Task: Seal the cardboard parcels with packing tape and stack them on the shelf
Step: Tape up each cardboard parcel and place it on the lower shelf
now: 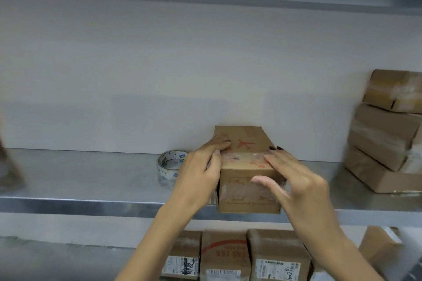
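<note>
Though taped, parcel (pixel 249 201) (cardboard) looks boxy.

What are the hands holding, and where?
Nothing is gripped: left hand presses the box at its top left edge, right hand lies flat on its top right.

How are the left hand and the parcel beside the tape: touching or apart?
Touching. The head view shows fingers of the left hand lying on the parcel.

Your forearms (pixel 159 235) are bare all the way to the bottom edge of the view. Your right hand (pixel 294 180) wears dark, near-black polish on its fingernails. The thumbnail showing on your left hand (pixel 201 166) looks pale.
</note>
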